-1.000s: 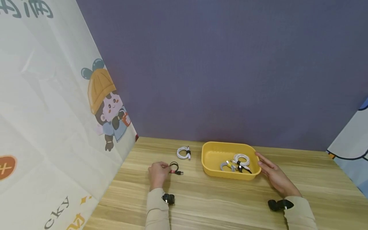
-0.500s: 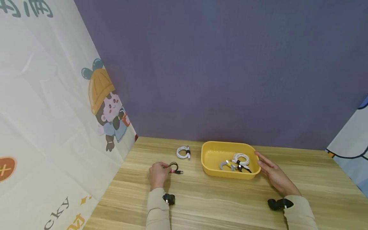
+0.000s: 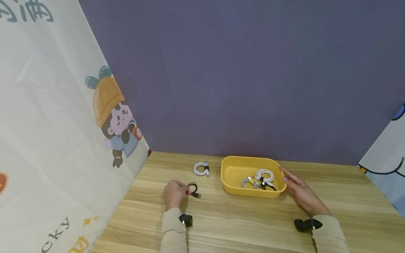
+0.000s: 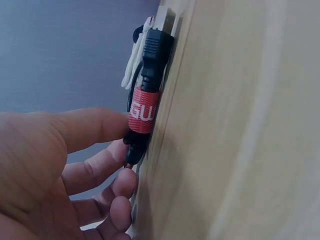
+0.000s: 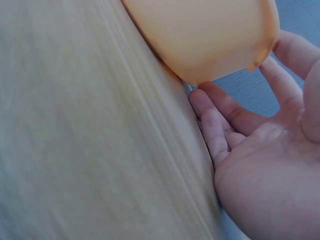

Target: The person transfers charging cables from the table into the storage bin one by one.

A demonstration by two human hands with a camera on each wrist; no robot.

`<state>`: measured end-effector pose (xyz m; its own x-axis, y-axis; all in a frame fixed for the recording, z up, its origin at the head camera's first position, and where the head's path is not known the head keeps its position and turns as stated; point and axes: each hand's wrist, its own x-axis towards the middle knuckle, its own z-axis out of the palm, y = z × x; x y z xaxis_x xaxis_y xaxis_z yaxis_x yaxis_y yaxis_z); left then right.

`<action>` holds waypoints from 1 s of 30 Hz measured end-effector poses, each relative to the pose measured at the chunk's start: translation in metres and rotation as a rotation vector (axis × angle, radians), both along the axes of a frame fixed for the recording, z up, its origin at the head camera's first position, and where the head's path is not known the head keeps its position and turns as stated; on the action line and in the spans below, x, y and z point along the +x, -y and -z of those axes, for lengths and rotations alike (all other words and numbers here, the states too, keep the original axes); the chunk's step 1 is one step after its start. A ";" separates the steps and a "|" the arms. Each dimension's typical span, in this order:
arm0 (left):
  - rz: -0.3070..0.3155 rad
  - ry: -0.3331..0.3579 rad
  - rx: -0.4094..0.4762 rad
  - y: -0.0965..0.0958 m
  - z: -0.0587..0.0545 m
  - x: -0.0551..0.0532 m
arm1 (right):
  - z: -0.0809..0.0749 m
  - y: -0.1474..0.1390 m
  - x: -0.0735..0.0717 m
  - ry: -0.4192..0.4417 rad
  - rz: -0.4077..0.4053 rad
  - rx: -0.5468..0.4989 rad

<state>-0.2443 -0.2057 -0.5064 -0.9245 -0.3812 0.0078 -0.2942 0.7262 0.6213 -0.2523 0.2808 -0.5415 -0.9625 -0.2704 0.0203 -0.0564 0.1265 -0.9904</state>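
Near the left side of the table, my left hand (image 3: 174, 193) pinches a small coiled black USB cable (image 4: 157, 50) by its end. A red band (image 4: 145, 111) with white letters wraps the cable, and its metal plug points away from the hand, close over the tabletop. My right hand (image 3: 303, 195) rests with extended fingers against the right end of a yellow plastic basket (image 3: 232, 190). In the right wrist view, its fingertips lie at the basket's rim and lower wall. Inside the basket are a white coiled cable (image 3: 265, 172), a grey one with a yellow tie (image 3: 250, 179) and a black piece.
Behind the left hand, a white coiled cable (image 3: 200, 168) with a black tie lies on the wooden table (image 3: 240, 225). A dark blue-grey wall panel (image 3: 240, 77) rises at the table's back edge. A printed white sheet (image 3: 47, 123) hangs on the left.
In my left hand the black USB cable has turned slightly, its plug swinging toward the table's front. The right hand and the basket stay as they were.
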 end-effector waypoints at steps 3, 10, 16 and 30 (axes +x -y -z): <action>0.013 -0.001 0.006 0.000 -0.001 0.001 | 0.000 0.001 0.000 0.002 0.000 -0.002; 0.049 -0.045 0.044 0.002 -0.002 0.000 | 0.000 0.002 0.000 0.000 0.007 -0.006; 0.075 -0.067 0.084 0.000 -0.004 0.000 | 0.000 0.002 0.000 0.004 0.012 -0.003; 0.126 -0.161 0.167 -0.006 -0.007 -0.001 | 0.000 0.000 -0.001 0.005 0.002 -0.005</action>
